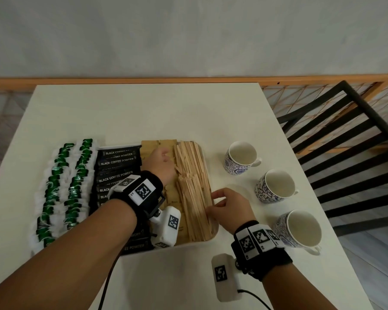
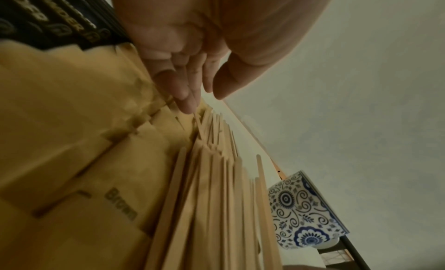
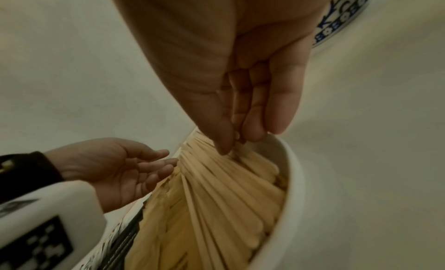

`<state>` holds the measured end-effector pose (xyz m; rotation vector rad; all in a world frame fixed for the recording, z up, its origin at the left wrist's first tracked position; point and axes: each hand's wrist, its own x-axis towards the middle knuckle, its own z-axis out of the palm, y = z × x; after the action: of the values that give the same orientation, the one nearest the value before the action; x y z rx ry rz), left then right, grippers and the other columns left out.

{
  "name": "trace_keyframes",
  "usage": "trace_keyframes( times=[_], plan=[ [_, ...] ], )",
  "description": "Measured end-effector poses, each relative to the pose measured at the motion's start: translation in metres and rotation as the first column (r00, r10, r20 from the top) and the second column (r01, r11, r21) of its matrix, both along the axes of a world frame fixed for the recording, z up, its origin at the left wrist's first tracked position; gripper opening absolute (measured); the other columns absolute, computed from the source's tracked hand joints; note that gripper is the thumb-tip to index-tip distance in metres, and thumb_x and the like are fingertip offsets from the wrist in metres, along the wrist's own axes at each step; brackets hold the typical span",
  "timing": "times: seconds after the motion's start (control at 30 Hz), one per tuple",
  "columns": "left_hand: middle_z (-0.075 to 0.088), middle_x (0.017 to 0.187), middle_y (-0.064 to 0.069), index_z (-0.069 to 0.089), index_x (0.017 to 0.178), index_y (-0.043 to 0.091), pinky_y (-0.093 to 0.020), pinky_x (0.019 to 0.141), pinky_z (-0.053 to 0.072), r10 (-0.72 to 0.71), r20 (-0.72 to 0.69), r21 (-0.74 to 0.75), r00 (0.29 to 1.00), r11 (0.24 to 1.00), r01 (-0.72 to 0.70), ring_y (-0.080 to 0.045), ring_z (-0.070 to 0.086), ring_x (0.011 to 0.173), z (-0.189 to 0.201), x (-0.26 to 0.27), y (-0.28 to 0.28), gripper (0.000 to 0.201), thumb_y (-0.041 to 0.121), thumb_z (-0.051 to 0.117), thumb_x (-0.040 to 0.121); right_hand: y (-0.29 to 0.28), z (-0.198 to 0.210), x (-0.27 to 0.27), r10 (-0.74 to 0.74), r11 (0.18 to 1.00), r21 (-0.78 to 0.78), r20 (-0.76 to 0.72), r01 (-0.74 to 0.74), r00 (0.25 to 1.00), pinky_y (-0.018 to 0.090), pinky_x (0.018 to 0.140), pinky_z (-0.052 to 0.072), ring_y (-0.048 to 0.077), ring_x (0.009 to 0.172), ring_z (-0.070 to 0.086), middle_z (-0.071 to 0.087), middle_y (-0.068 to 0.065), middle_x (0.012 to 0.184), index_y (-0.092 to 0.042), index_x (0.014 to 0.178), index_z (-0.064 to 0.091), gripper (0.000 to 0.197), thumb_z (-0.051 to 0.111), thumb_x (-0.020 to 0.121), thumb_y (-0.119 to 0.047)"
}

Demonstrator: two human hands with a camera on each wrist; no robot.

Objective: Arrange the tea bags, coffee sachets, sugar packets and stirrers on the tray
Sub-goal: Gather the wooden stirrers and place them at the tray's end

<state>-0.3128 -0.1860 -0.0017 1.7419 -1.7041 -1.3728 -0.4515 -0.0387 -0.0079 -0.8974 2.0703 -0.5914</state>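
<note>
A: Wooden stirrers [image 1: 192,189] heaped along the right side of the tray [image 1: 213,233], beside brown sugar packets [image 1: 154,145], then black coffee sachets [image 1: 119,162], then two rows of green tea bags [image 1: 63,191] by the left edge. Right hand [image 1: 230,209] at the pile's near right edge, fingers [image 3: 253,129] pinching a few stirrers. Left hand [image 1: 162,163] flat over the packets, fingers [image 2: 185,95] straight and relaxed, gripping nothing

B: Risks?

A: Probably a loose pile fanning out; a careless tug likely to spill sticks over the rim onto the tabletop [image 1: 143,113], or to knock the nearest cup [image 1: 299,229]

B: Counts?

A: Three cups, one tray, two hands. Stirrers, sachets, packets, tea bags: dozens, too overlapped to count exactly
</note>
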Motion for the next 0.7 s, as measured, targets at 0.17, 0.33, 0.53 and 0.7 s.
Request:
trace_keyframes(
  times=[0.17,0.33,0.53,0.7],
  plan=[
    [0.054,0.132,0.003,0.041,0.138,0.018,-0.013,0.06,0.046,-0.04,-0.054,-0.002,0.998,0.999,0.04,-0.003,0.054,0.082,-0.004,-0.012,-0.003,0.047,0.003,0.039,0.094,-0.001,-0.003,-0.001,0.009,1.0,-0.012,-0.006,-0.009,1.0,0.026,0.067,0.054,0.008,0.071,0.065,0.068,-0.006,0.073,-0.033,0.089,0.06,0.022,0.071,0.072,-0.023],
    [0.054,0.135,0.002,0.043,0.139,0.021,-0.033,0.075,0.056,-0.051,-0.134,0.016,0.99,0.998,0.054,-0.005,0.06,0.076,-0.005,-0.02,-0.005,0.051,0.0,0.039,0.092,-0.001,-0.005,-0.002,0.013,1.0,-0.022,0.006,-0.013,1.0,0.026,0.066,0.055,0.009,0.071,0.066,0.068,-0.004,0.074,-0.034,0.087,0.06,0.02,0.07,0.073,-0.024],
    [0.059,0.111,0.006,0.048,0.132,0.022,-0.011,0.057,0.047,-0.115,-0.127,-0.085,0.985,0.991,0.105,-0.004,0.057,0.082,0.012,-0.007,0.01,0.04,0.013,0.051,0.093,0.0,-0.002,-0.003,-0.003,0.992,-0.123,-0.005,0.003,1.0,0.032,0.07,0.056,0.01,0.066,0.065,0.068,-0.003,0.069,-0.036,0.082,0.061,0.019,0.07,0.075,-0.022],
    [0.062,0.094,0.004,0.065,0.109,0.03,-0.023,0.063,0.054,-0.298,-0.343,-0.114,0.891,0.955,0.275,-0.009,0.062,0.08,0.039,0.002,0.033,0.018,0.027,0.057,0.093,-0.003,0.01,0.005,0.065,0.95,-0.305,-0.007,-0.064,0.998,0.022,0.068,0.053,0.003,0.064,0.061,0.066,-0.008,0.068,-0.04,0.077,0.062,0.023,0.075,0.076,-0.021]
  ],
)
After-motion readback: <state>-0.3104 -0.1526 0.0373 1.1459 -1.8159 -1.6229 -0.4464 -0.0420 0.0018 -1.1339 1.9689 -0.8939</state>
